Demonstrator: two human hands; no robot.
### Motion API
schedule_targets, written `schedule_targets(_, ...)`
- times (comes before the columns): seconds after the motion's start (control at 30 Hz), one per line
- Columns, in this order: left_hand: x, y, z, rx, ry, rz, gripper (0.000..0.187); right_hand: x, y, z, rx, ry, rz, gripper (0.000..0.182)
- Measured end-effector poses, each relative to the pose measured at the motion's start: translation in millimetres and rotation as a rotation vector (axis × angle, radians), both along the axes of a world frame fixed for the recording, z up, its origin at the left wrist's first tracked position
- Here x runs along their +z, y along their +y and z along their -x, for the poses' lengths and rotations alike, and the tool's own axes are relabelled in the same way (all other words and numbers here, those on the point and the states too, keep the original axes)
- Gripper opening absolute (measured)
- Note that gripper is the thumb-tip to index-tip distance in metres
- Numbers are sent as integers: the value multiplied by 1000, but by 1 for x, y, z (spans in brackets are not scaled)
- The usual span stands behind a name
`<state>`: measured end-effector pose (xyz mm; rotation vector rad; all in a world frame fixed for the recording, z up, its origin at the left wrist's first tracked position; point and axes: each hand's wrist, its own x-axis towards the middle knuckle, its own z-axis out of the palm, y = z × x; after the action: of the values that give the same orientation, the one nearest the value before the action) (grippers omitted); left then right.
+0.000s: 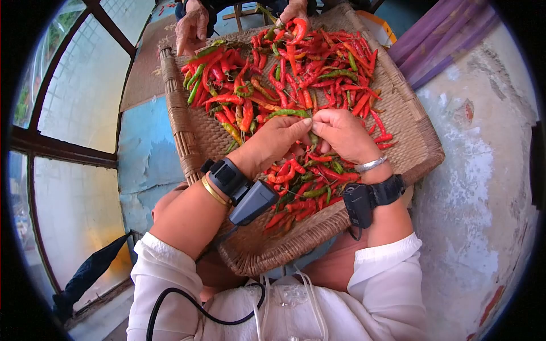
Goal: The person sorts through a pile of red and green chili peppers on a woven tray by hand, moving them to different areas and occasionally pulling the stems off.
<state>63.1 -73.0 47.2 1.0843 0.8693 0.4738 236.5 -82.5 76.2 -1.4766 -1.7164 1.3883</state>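
My left hand (277, 138) and my right hand (344, 136) meet over the middle of a woven basket tray (406, 116), thumbs and fingertips pinched together. A green chili pepper (289, 113) reaches to the pinched fingertips, and both hands appear closed on it; its stem end is hidden by the fingers. Another greenish chili (313, 140) shows just below, between the hands. Beyond my hands lies a large heap of red and green chilies (296, 74). A smaller pile of chilies (310, 184) sits nearer to me, beneath my wrists.
Across the tray, another person's one hand (192, 28) hangs over the rim and the other hand (293, 12) is at a red chili. A purple cloth (441, 37) hangs at the upper right beside a worn wall (472, 148). Windows (79, 85) stand on the left.
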Motion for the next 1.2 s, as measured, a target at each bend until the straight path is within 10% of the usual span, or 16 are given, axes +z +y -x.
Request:
schedule_targets(0.23,5,8,12,333,-160,146,20,-12,7,-2,-18,-131,-108,17)
schedule_targets(0.3,5,17,17,541,-303,181,21,-33,11,-13,180,-769,-467,17)
schedule_targets(0.33,7,18,20,628,-353,233,26,-34,12,-13,244,-886,-241,23)
schedule_targets(0.77,10,16,24,731,-95,-76,23,-56,10,-17,350,-1068,-347,22)
schedule_targets(1.03,4,5,16,509,-69,-22,34,-13,11,-28,195,-508,-125,20)
schedule_targets(1.1,10,1,13,443,-49,46,31,-6,5,-19,-91,240,241,22)
schedule_targets(1.2,8,-8,7,10,-44,-184,25,-3,1,-6,-88,422,297,18)
